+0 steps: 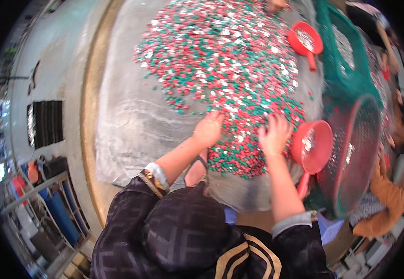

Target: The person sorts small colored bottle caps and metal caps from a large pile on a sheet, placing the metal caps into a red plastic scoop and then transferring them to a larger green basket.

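Note:
A wide, low pile of small red, green and shiny silver pieces [220, 51] is spread on a clear plastic sheet [132, 116]. What exactly the pieces are is too small and blurred to tell. At the pile's near left edge, my left hand [209, 129] touches the pieces with its fingers extended, the tips partly hidden. My right hand [276, 134] rests on the near right part with fingers spread. Between my forearms lies a nearer patch of mostly red and green pieces. Just right of my right hand is a red long-handled scoop [322, 156] with some silver pieces inside.
Another red scoop [312, 35] holds silver pieces farther back. Along the right stand a green plastic crate [332, 76] and a tilted red basket [343, 153]. Another person's hand [276, 4] reaches in at the far edge. More people sit at right. A metal rack [34, 188] stands left.

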Action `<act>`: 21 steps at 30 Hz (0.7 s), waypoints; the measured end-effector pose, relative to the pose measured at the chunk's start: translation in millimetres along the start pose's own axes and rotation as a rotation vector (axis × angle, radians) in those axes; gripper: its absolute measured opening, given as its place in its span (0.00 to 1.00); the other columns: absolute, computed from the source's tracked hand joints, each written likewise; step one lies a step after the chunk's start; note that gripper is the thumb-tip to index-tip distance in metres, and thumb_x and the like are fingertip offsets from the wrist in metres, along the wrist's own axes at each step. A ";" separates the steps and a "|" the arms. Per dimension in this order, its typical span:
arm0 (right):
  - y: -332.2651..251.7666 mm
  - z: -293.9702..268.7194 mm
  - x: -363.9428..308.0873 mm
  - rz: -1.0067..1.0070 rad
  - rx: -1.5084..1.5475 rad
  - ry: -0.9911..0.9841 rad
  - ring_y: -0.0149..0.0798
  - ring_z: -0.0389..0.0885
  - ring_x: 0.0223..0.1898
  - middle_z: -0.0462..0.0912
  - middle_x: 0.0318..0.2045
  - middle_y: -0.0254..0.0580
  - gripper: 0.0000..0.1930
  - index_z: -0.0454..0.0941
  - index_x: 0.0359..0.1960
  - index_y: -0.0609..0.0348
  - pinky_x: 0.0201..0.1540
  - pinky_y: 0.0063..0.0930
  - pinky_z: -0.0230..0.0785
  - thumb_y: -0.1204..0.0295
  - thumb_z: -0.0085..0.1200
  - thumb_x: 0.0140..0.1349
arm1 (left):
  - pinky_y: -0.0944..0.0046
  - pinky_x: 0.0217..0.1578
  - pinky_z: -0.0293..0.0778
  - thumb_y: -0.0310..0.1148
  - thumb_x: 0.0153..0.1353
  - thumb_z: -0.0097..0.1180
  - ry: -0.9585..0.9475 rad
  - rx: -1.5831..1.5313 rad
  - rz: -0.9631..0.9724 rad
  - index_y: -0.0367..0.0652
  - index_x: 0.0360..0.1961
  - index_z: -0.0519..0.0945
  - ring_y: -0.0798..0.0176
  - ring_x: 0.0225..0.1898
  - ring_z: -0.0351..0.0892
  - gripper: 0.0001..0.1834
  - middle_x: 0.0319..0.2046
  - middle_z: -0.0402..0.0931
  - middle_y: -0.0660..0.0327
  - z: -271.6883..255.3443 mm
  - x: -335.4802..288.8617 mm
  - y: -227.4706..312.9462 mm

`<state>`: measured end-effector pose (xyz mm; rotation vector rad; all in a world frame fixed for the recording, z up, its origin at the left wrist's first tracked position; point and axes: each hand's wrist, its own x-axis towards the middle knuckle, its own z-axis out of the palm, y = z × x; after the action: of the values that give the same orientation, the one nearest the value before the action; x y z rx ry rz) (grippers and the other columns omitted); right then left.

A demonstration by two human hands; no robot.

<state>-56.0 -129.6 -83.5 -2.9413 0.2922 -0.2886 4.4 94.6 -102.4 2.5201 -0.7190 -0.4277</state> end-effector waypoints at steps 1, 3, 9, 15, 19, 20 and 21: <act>-14.0 -0.1 -4.0 -0.025 0.006 0.018 0.47 0.62 0.56 0.70 0.49 0.44 0.22 0.73 0.42 0.53 0.59 0.58 0.46 0.64 0.55 0.42 | 0.55 0.42 0.71 0.25 0.50 0.50 0.034 0.024 0.024 0.40 0.49 0.70 0.48 0.44 0.73 0.22 0.43 0.69 0.51 8.2 -1.0 -8.1; -44.1 -4.7 -13.1 -0.080 0.107 -0.049 0.50 0.60 0.58 0.69 0.49 0.48 0.19 0.73 0.42 0.53 0.60 0.59 0.44 0.66 0.54 0.44 | 0.54 0.43 0.71 0.25 0.50 0.49 0.018 -0.045 -0.036 0.41 0.49 0.70 0.47 0.43 0.73 0.21 0.41 0.70 0.49 8.1 -5.3 -4.2; -89.5 8.8 -71.2 -0.304 0.258 -0.347 0.46 0.53 0.63 0.61 0.59 0.46 0.23 0.68 0.53 0.49 0.63 0.57 0.38 0.66 0.51 0.52 | 0.53 0.40 0.72 0.24 0.51 0.46 0.101 0.018 -0.125 0.41 0.51 0.69 0.44 0.40 0.74 0.22 0.41 0.70 0.46 -17.3 3.4 -11.2; -72.2 11.3 -74.2 -0.306 0.166 -0.359 0.47 0.54 0.63 0.61 0.59 0.47 0.25 0.65 0.55 0.52 0.63 0.56 0.38 0.60 0.48 0.55 | 0.51 0.47 0.68 0.23 0.51 0.44 -0.005 -0.127 -0.114 0.42 0.57 0.63 0.42 0.46 0.71 0.28 0.46 0.70 0.44 3.1 -6.3 5.6; -60.5 10.6 -73.0 -0.203 0.132 -0.157 0.46 0.63 0.53 0.69 0.46 0.46 0.18 0.72 0.43 0.56 0.58 0.52 0.48 0.64 0.52 0.50 | 0.53 0.47 0.69 0.18 0.48 0.44 -0.168 -0.388 0.150 0.43 0.53 0.69 0.45 0.48 0.71 0.27 0.45 0.71 0.48 -7.9 -2.7 39.2; -58.7 10.2 -74.7 -0.182 0.130 -0.096 0.46 0.65 0.51 0.70 0.43 0.45 0.17 0.72 0.40 0.55 0.56 0.50 0.50 0.65 0.54 0.48 | 0.53 0.46 0.70 0.18 0.48 0.45 -0.192 -0.416 0.130 0.44 0.52 0.69 0.45 0.47 0.72 0.26 0.44 0.72 0.48 -15.9 -1.9 43.6; -59.4 9.8 -74.8 -0.184 0.134 -0.104 0.45 0.65 0.48 0.69 0.43 0.43 0.17 0.72 0.40 0.53 0.55 0.49 0.51 0.64 0.55 0.47 | 0.53 0.44 0.71 0.19 0.50 0.45 -0.094 -0.388 0.181 0.43 0.52 0.69 0.45 0.43 0.73 0.25 0.41 0.72 0.48 -8.5 3.9 29.5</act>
<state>-115.4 -55.0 -94.8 -2.8406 -0.0121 -0.1713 -1.0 73.5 -80.4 2.0657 -0.8058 -0.5643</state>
